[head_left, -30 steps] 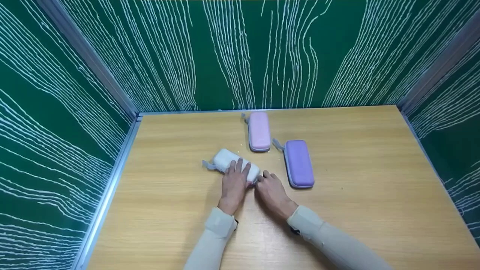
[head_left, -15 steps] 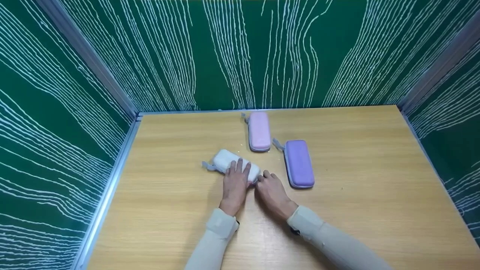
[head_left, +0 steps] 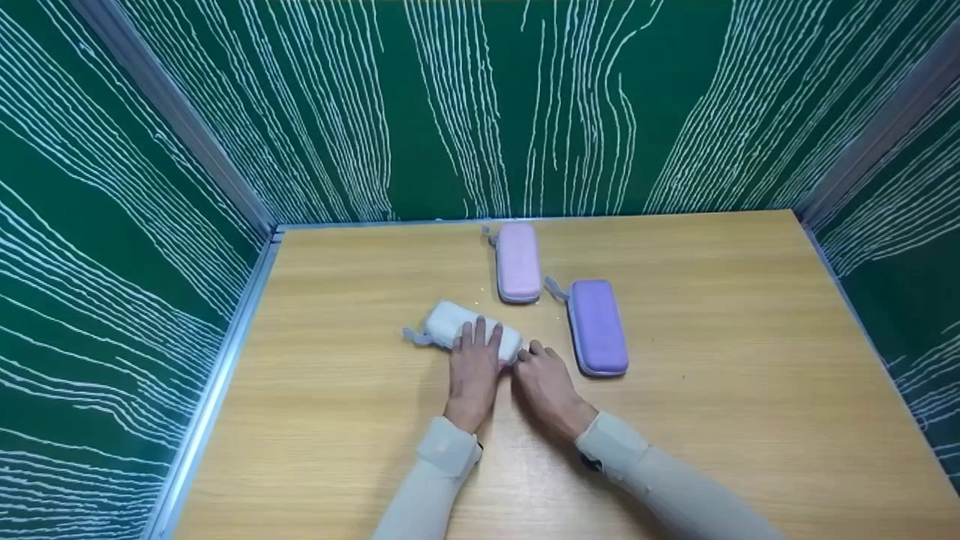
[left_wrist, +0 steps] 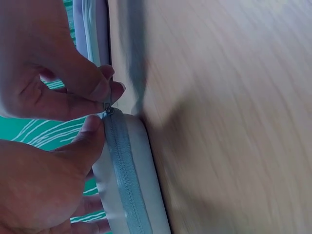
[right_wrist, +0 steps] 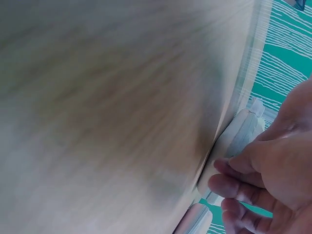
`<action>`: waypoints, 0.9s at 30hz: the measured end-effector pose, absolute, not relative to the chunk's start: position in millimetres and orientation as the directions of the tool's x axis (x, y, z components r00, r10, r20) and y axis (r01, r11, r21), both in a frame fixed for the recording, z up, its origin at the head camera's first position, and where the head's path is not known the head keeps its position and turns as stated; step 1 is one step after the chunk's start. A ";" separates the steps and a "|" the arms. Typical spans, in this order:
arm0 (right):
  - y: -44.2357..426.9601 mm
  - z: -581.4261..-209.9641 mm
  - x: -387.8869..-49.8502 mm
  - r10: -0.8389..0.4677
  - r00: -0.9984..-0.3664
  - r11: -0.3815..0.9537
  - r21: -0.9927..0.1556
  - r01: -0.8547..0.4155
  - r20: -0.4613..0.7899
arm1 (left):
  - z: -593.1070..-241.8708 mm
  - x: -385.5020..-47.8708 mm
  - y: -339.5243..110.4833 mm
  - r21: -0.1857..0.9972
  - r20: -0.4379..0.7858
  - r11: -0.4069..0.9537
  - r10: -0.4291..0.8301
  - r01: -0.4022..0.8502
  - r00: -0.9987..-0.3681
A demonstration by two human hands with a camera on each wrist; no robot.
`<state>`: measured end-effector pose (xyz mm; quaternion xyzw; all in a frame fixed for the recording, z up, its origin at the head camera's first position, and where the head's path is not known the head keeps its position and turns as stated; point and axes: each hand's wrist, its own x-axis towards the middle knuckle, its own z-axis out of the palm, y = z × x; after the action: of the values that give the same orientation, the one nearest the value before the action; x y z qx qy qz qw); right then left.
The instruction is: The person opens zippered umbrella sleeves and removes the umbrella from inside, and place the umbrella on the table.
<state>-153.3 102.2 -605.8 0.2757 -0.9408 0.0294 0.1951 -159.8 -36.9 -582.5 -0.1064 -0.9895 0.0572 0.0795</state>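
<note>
A white hard-shell zip case (head_left: 444, 321) lies slantwise on the table, its grey strap at the left end. My left hand (head_left: 474, 375) rests on it with fairly straight fingers across the top. In the left wrist view, that hand's thumb (left_wrist: 90, 129) presses the edge beside the grey zipper (left_wrist: 126, 175). My right hand (head_left: 547, 386) has curled fingers at the case's right end, and its thumb and forefinger pinch the small zipper pull (left_wrist: 107, 105). The zipper's teeth look joined along the stretch in view; the far side is hidden.
A purple zip case (head_left: 598, 326) lies just right of my right hand. Farther back is a pink zip case (head_left: 519, 262), also with a grey strap. Green walls with white lines (head_left: 525, 112) border the wooden table (head_left: 750, 420) at the back and sides.
My left hand has shifted slightly to the right. The white zip case has turned a very little under it, while my right hand keeps almost the same place at its end.
</note>
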 end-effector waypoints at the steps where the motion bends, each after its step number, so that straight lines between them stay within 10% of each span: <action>1: 102.6 -605.8 -153.5 -0.503 -0.775 0.847 0.038 -0.530 0.383 | -582.7 -159.8 -36.5 -0.123 0.145 0.972 0.217 0.200 -0.965; 12: 106.4 -603.1 -154.8 -0.478 -0.817 0.860 -0.017 -0.510 0.324 | -579.2 -165.6 -46.0 -0.119 0.137 0.960 0.268 0.252 -0.954; 27: 107.9 -608.4 -156.9 -0.477 -0.798 0.868 0.055 -0.493 0.369 | -565.1 -191.2 -93.4 0.275 0.006 0.876 0.411 0.397 -0.912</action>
<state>-156.9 107.9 -608.4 0.2559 -0.9478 0.0219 0.1890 -191.2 -93.4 -565.1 -0.2087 -0.9680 -0.1366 -0.0262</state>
